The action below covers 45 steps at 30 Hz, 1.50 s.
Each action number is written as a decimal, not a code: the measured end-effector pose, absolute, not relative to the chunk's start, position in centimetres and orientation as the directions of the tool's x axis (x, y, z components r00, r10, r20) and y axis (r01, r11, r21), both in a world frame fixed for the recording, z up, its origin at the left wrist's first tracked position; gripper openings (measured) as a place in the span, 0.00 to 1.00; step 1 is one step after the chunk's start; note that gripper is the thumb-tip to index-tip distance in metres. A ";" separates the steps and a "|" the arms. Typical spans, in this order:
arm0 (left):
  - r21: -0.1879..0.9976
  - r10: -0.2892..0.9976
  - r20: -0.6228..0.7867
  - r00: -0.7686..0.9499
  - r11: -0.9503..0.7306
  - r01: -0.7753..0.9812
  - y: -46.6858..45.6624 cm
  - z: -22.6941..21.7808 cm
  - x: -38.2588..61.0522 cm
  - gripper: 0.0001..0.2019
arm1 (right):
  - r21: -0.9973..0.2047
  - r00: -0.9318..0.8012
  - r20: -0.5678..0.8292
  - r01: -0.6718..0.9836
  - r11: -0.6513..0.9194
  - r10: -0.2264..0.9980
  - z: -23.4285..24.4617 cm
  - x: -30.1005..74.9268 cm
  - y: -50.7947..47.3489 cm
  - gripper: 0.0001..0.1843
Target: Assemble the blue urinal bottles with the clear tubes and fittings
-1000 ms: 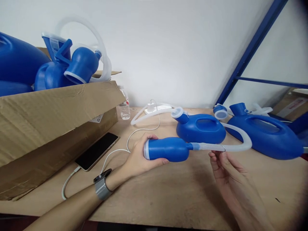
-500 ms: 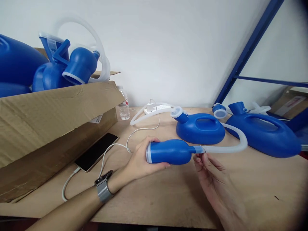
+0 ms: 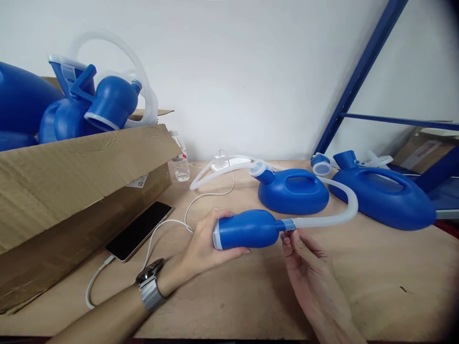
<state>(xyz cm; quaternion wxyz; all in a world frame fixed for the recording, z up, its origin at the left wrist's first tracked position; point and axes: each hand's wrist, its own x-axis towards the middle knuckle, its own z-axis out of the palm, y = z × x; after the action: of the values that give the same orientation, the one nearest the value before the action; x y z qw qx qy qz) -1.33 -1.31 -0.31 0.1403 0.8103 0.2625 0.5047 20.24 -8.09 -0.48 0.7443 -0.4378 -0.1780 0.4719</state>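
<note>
My left hand (image 3: 204, 239) is wrapped round a blue plastic urinal cup (image 3: 251, 229), held sideways above the table with its white-rimmed end towards the left. A translucent white hose (image 3: 322, 220) is pushed over the cup's narrow neck. Where hose and neck overlap, a thin wire clip (image 3: 294, 223) circles the hose. The thumb and fingers of my right hand (image 3: 311, 272) pinch at that clip from below; the fingertips partly hide it. The hose curves back behind a blue urinal bottle (image 3: 294, 196) with a handle, standing just beyond the cup.
On the left, a cardboard box (image 3: 79, 167) holds several blue urinal parts. A phone (image 3: 139, 231) on a white cable, a water bottle (image 3: 181, 160) and a power strip (image 3: 233, 161) lie nearby. Another blue urinal bottle (image 3: 383, 200) stands right, below a blue metal frame (image 3: 355, 81).
The whole scene has shifted slightly left as the head camera turned. Both hands keep their grip; the cup and hose joint stay nearly as they were, the cup tilted marginally.
</note>
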 end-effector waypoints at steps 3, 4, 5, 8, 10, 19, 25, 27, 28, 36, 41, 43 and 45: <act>0.441 0.523 0.780 0.345 -0.849 0.290 -1.3 -0.4 -1.3 0.32 | -0.795 0.495 -0.183 -0.583 0.169 0.849 -0.2 19.9 -8.2 0.19; 0.413 0.498 0.795 0.346 -0.862 0.292 -1.3 -0.4 -1.3 0.32 | -0.785 0.496 -0.198 -0.597 0.166 0.846 0.0 19.8 -8.2 0.19; 0.378 0.468 0.811 0.351 -0.877 0.296 -1.4 -0.4 -1.3 0.31 | -0.775 0.494 -0.214 -0.611 0.161 0.843 0.1 19.7 -8.2 0.20; 0.254 0.377 0.846 0.377 -0.907 0.336 -1.5 -0.6 -1.4 0.30 | -0.751 0.488 -0.254 -0.644 0.148 0.835 0.2 19.4 -8.2 0.21; 0.162 0.312 0.864 0.396 -0.916 0.368 -1.5 -0.9 -1.5 0.30 | -0.746 0.492 -0.254 -0.648 0.155 0.833 0.1 19.3 -8.2 0.21; -0.188 -0.004 0.883 0.469 -0.919 0.347 -0.2 -0.9 -2.8 0.16 | -0.754 0.350 -0.268 -0.656 0.031 0.898 -0.1 20.5 -8.6 0.18; -0.218 -0.033 0.887 0.461 -0.910 0.353 -0.1 -0.6 -2.7 0.19 | -0.700 0.316 -0.302 -0.714 0.015 0.900 1.0 20.7 -8.3 0.20; -0.230 -0.048 0.888 0.457 -0.908 0.350 0.1 -0.9 -2.8 0.17 | -0.681 0.296 -0.315 -0.732 0.002 0.902 1.4 20.6 -8.2 0.20; -0.212 -0.034 0.892 0.451 -0.912 0.351 0.2 -1.0 -2.8 0.16 | -0.674 0.294 -0.327 -0.739 -0.004 0.898 1.5 20.6 -8.2 0.21; -0.129 0.065 0.882 0.466 -0.920 0.371 0.1 -1.2 -2.9 0.20 | -0.644 0.262 -0.412 -0.761 -0.076 0.873 1.1 19.9 -8.1 0.28; -0.081 0.120 0.881 0.457 -0.914 0.397 -0.2 -1.8 -3.0 0.23 | -0.694 0.218 -0.324 -0.716 -0.075 0.921 1.1 19.6 -8.5 0.25; -0.056 0.150 0.878 0.455 -0.911 0.408 -0.2 -2.0 -3.1 0.23 | -0.706 0.156 -0.300 -0.699 -0.109 0.941 1.3 19.5 -8.7 0.25; -0.052 0.157 0.872 0.464 -0.912 0.407 -0.2 -2.0 -3.1 0.23 | -0.705 0.119 -0.285 -0.699 -0.124 0.951 1.6 19.4 -8.7 0.26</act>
<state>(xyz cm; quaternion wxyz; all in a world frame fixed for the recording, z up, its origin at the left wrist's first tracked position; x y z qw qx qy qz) -3.15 -0.24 -1.99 -0.1271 0.8461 0.1666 0.4901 19.43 -8.75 1.63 0.6414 -0.3851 -0.1637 0.6430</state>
